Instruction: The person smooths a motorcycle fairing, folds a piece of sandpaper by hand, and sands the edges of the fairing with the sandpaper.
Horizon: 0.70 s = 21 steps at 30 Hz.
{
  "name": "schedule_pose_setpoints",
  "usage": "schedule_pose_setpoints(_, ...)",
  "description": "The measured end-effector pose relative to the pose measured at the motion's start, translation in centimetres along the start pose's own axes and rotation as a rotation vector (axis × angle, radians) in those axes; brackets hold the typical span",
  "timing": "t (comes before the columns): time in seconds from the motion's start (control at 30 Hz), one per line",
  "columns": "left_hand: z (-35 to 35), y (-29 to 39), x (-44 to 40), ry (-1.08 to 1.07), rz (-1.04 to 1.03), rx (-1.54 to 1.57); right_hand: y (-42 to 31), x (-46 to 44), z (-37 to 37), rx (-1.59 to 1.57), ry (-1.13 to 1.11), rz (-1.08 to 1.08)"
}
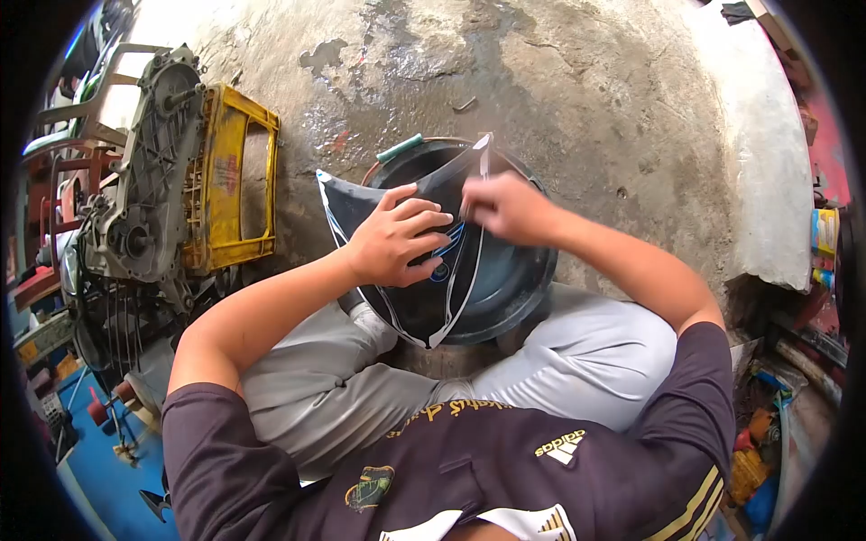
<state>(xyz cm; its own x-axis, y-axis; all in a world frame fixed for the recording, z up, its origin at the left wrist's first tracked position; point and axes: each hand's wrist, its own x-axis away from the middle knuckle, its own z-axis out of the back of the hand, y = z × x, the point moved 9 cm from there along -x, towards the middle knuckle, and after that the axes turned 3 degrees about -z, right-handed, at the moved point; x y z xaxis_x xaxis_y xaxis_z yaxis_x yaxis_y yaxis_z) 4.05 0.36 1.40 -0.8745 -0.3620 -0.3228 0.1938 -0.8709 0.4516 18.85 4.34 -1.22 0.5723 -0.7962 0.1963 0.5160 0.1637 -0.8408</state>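
Your left hand (397,239) rests on the black panel (415,311) over the bucket (528,275), fingers spread; your blurred right hand (510,207) is at its edge, fingers curled, any pinch unclear.

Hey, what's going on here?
A person is working bare-handed on a dark, pointed panel over a round black tub. The left hand lies spread on the panel; the right hand, blurred, is at its right edge, and whether it holds anything is unclear. A yellow crate stands off to the left.
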Motion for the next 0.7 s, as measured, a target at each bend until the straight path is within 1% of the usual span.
schedule_pose_setpoints(0.03,0.2,0.0,0.0,-0.001,-0.006,-0.003,-1.4,0.4,-1.1,0.022,-0.061,0.098)
schedule_pose_setpoints(0.1,0.1,0.0,0.3,-0.011,-0.002,0.006,-0.1,-0.1,0.7,-0.003,0.044,0.042)
schedule_pose_setpoints(0.13,-0.1,-0.1,0.4,-0.012,0.009,0.01,1.7,-0.7,2.6,-0.036,0.178,-0.066)
schedule_pose_setpoints(0.17,-0.2,-0.3,0.3,-0.008,0.018,0.008,3.1,-0.8,4.3,0.011,0.311,-0.162)
schedule_pose_setpoints(0.23,-0.1,-0.1,0.3,0.003,0.003,0.003,1.3,-0.6,3.1,0.002,0.325,-0.056)
schedule_pose_setpoints(0.3,0.1,-0.3,0.6,0.038,0.001,0.032,-1.5,-0.7,0.1,0.038,0.128,0.123)
schedule_pose_setpoints(0.33,0.2,-0.4,0.7,0.032,0.004,0.033,-1.2,-0.9,0.2,0.044,0.122,0.132)
schedule_pose_setpoints(0.37,0.2,-0.4,0.8,0.045,0.001,0.023,-0.2,-1.3,1.3,-0.029,0.215,0.126)
schedule_pose_setpoints(0.43,0.3,-0.1,0.8,0.072,-0.001,0.014,1.7,-1.5,4.1,-0.014,0.368,-0.119)
schedule_pose_setpoints(0.47,0.2,-0.2,0.9,0.077,-0.004,0.025,1.5,-1.2,4.2,0.048,0.409,-0.147)
schedule_pose_setpoints(0.5,0.1,-0.4,0.9,0.08,-0.008,0.035,1.0,-1.0,3.0,0.054,0.387,-0.102)
schedule_pose_setpoints(0.57,0.1,-0.5,0.9,0.085,-0.013,0.044,-1.2,-1.0,-1.1,0.011,0.151,0.132)
schedule_pose_setpoints(0.6,0.4,-0.4,0.7,0.087,-0.023,0.01,-2.8,-1.2,-1.5,0.11,0.072,0.17)
schedule_pose_setpoints(0.63,0.6,-0.1,0.8,0.086,-0.029,-0.018,-2.6,-1.6,-0.7,0.196,0.126,0.201)
schedule_pose_setpoints(0.67,0.7,0.3,0.9,0.078,-0.022,-0.009,-1.4,-2.2,1.2,0.145,0.23,0.131)
schedule_pose_setpoints(0.7,1.1,0.6,1.0,0.097,0.005,-0.068,-0.6,-2.5,3.3,0.099,0.33,0.062)
